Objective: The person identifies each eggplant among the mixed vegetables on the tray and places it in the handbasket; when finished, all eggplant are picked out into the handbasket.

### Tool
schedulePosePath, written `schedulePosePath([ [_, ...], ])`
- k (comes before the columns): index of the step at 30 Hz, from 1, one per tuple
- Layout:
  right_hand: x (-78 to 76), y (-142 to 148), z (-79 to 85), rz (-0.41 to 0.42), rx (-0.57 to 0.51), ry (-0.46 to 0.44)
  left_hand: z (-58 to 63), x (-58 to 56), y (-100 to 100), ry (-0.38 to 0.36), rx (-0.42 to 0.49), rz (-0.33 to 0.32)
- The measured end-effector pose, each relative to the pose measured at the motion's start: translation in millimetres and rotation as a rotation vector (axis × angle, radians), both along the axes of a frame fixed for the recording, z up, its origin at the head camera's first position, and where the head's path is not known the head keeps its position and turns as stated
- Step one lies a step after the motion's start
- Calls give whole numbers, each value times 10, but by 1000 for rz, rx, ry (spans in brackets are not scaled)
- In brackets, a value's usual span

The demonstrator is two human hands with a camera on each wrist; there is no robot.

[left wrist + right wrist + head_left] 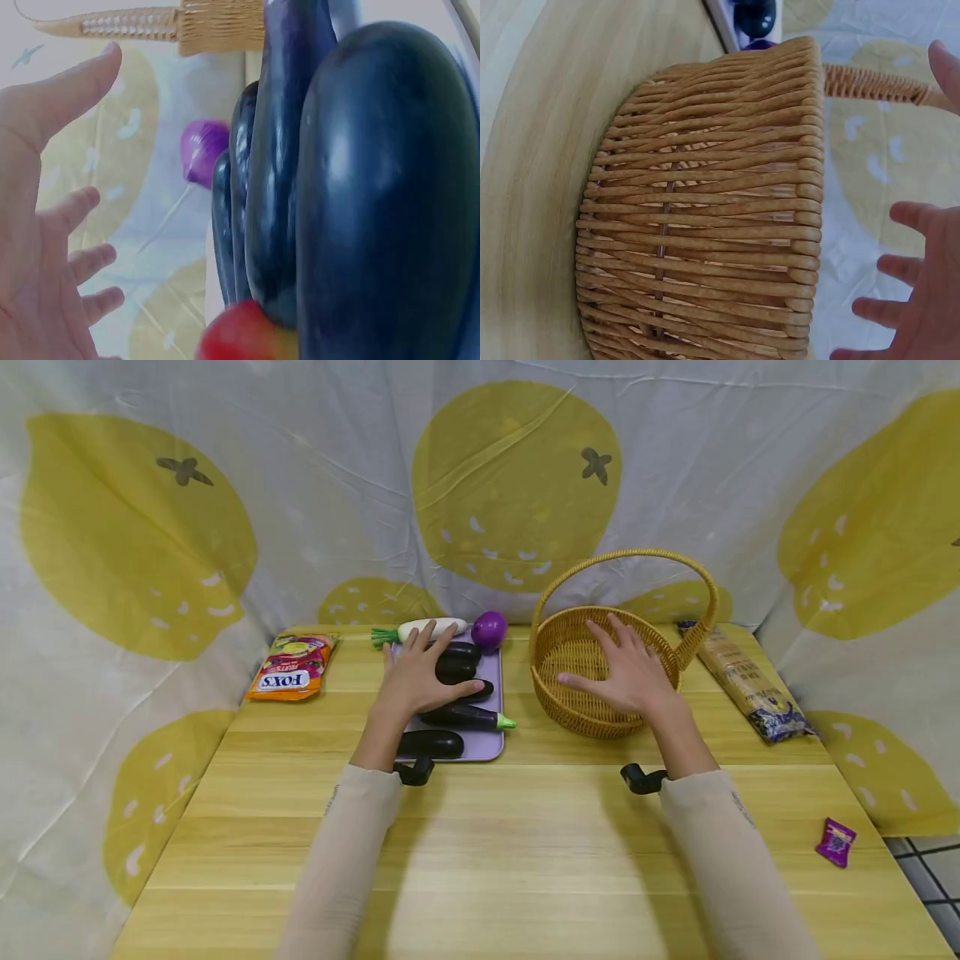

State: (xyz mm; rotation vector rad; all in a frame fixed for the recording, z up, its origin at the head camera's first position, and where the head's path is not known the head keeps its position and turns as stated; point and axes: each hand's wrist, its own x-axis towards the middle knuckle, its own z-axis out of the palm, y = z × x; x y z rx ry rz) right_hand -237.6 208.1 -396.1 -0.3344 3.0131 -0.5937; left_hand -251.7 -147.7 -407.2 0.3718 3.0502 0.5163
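My left hand (416, 678) is spread above a pale purple tray (489, 748), holding nothing. Several dark eggplants (431, 744) lie across the tray, one with a green stem end. A white radish (442, 627) with green leaves and a round purple vegetable (489, 631) sit at its far end. The left wrist view also shows part of a red and yellow round thing (244, 334), its kind unclear. Fingers spread, my right hand (628, 670) hovers over a woven basket (581, 725) with a tall handle. The basket's visible inside holds nothing.
An orange and red Fox's candy bag (292, 668) lies at the far left. To the right of the basket is a long clear-and-blue package (750, 685). A small purple wrapped sweet (836, 842) lies near the right edge. Lemon-print cloth (330, 510) hangs behind the table.
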Motion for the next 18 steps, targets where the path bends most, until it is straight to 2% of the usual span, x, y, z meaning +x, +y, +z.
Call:
schedulePosePath([
  [9,116,33,12,25,-101,12,-71,115,-430,-14,239,24],
  [14,203,12,-3,26,-150,-4,-117,177,-701,-44,303,60],
  [18,264,-32,-4,36,-209,39,-135,206,-882,-93,327,89],
])
